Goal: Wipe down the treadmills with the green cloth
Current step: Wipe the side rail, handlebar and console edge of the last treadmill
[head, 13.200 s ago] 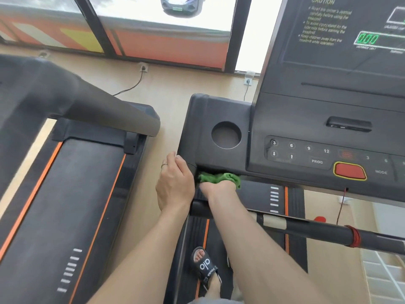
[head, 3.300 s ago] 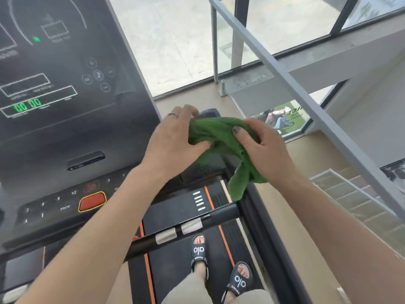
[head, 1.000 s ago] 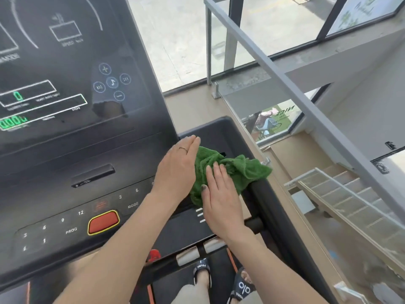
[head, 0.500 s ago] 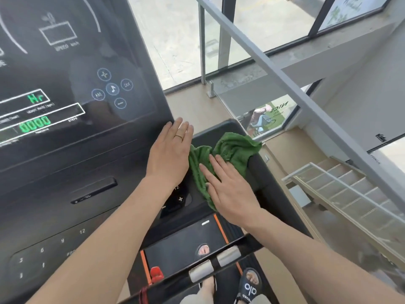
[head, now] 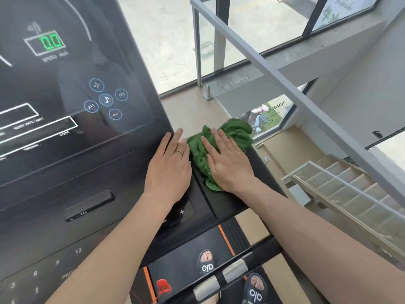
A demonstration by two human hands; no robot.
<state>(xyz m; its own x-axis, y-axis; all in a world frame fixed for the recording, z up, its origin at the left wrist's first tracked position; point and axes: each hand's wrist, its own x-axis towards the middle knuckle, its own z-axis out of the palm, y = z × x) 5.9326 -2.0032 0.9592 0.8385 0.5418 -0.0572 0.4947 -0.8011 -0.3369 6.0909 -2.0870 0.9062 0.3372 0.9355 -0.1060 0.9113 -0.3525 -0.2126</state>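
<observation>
Pressing flat, the right hand [head: 229, 163] holds the green cloth [head: 221, 145] down on the treadmill console [head: 221, 200]; the left hand [head: 168, 165] lies flat just beside it.

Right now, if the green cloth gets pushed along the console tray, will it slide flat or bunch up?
Likely bunches: the green cloth is already crumpled in soft folds under the flat right hand. Probably light and floppy, and it should slide easily on the smooth console tray.

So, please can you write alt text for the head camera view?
The right hand presses a green cloth flat on the right side of a black treadmill console, while the left hand rests flat beside it. The display reads 0.0.
</observation>
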